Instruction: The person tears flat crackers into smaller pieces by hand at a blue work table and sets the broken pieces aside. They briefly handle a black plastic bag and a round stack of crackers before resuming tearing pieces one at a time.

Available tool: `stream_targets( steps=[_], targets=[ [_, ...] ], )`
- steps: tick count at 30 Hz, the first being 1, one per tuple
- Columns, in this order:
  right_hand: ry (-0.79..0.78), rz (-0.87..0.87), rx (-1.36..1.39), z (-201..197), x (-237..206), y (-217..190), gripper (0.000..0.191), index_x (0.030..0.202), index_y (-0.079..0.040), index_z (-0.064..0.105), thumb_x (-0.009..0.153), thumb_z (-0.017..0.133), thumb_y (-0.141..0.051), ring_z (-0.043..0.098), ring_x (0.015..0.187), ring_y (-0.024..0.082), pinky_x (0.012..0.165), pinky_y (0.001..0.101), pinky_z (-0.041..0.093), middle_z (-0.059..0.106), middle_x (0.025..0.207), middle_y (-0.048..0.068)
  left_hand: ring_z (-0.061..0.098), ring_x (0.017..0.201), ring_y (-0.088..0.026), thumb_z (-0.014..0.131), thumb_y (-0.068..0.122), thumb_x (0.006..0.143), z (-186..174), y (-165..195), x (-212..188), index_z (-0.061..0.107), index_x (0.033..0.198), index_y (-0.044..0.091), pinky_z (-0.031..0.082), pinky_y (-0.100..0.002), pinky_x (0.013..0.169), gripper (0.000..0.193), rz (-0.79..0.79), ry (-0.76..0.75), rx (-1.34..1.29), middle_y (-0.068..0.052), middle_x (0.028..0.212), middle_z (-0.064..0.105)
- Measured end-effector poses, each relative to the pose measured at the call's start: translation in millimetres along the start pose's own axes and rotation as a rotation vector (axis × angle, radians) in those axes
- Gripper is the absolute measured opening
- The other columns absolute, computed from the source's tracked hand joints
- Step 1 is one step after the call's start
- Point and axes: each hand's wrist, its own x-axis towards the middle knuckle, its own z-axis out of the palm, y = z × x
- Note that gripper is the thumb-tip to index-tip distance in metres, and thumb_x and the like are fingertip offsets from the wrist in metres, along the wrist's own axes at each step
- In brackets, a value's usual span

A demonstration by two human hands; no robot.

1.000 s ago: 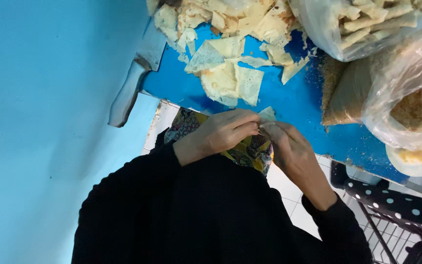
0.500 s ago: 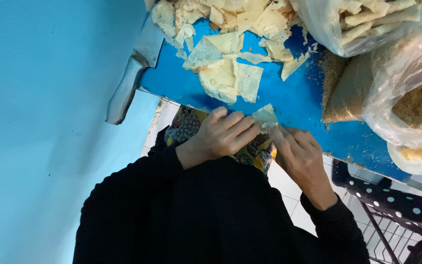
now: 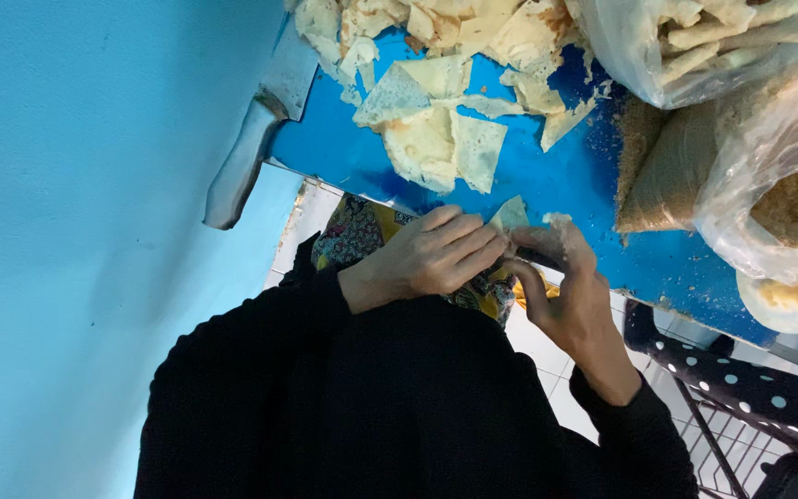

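Food-prep spot — blue table [image 3: 547, 199], cleaver [image 3: 256, 143], pastry sheets [image 3: 445, 139], bagged fillings [image 3: 768, 185].

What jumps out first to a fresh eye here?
Both hands meet at the near edge of the blue table: the left hand and right hand pinch a small pastry triangle. Behind them lies a heap of cut pastry sheets; a cleaver overhangs the table's left edge.

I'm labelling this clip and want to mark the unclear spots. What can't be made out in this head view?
- The pastry piece: mostly covered by the left hand and right hand; its fold is hidden.
- The knife: its blade runs under the pastry pile.
- The clear bags: cut off by the right and top edges; crinkled plastic blurs the contents.
- The patterned cloth: largely behind the black sleeves.
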Motion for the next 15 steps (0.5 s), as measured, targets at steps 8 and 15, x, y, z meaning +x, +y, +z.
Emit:
stream_targets(
  steps=[8, 15],
  targets=[
    [0.002, -0.02, -0.067, -0.6, 8.5, 3.1, 0.088, 0.16, -0.001, 0.02, 0.093, 0.078, 0.006, 0.073, 0.114, 0.028, 0.093, 0.0358, 0.064, 0.07, 0.125, 0.018, 0.06, 0.105, -0.021, 0.069, 0.013, 0.097, -4.8, 4.7, 23.0, 0.068, 0.11, 0.006, 0.046, -0.04, 0.099, 0.015, -0.147, 0.005, -0.114, -0.005, 0.105, 0.064],
    [0.103, 0.156, -0.18, 8.6, -10.1, -2.3, 0.099, 0.159, -0.003, 0.016, 0.088, 0.085, -0.001, 0.069, 0.109, 0.031, 0.089, 0.0388, 0.06, 0.064, 0.125, 0.021, 0.06, 0.107, -0.022, 0.07, 0.013, 0.097, -8.9, 6.7, 23.1, 0.068, 0.11, 0.005, 0.043, -0.042, 0.103, 0.016, -0.162, -0.015, -0.105, -0.005, 0.105, 0.064]
  ],
)
